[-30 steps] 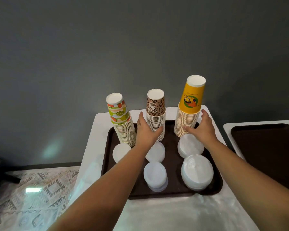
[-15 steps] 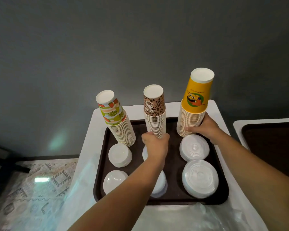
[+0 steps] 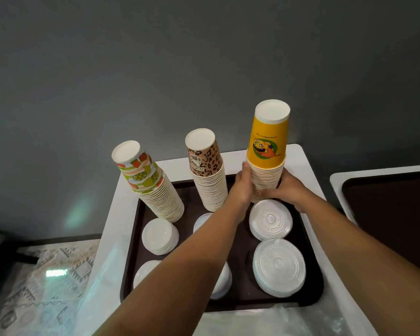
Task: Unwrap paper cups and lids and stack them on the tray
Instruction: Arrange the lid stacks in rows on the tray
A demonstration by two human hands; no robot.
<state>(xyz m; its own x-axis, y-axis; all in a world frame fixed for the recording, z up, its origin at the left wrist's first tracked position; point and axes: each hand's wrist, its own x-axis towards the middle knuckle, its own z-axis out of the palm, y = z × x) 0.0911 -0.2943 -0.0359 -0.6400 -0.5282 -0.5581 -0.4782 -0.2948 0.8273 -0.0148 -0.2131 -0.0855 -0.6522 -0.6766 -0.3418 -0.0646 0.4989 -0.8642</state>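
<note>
A dark brown tray (image 3: 131, 251) holds three upside-down cup stacks. The yellow cup stack (image 3: 267, 151) stands at the back right, and both hands clasp its lower part: my left hand (image 3: 241, 187) on its left side, my right hand (image 3: 290, 187) on its right. The leopard-print stack (image 3: 207, 173) stands in the middle. The fruit-print stack (image 3: 150, 180) leans left. In front lie white lid piles: two large ones (image 3: 270, 220) (image 3: 279, 267) on the right and smaller ones (image 3: 160, 236) on the left, some hidden under my left forearm.
The tray sits on a white table (image 3: 308, 166) against a grey wall. Clear plastic wrap (image 3: 264, 321) lies at the table's near edge. A second brown tray (image 3: 393, 209) rests on another white table to the right. Patterned floor shows at lower left.
My left hand left the leopard-print stack and moved right onto the yellow stack. My right hand stays on the yellow stack's right side.
</note>
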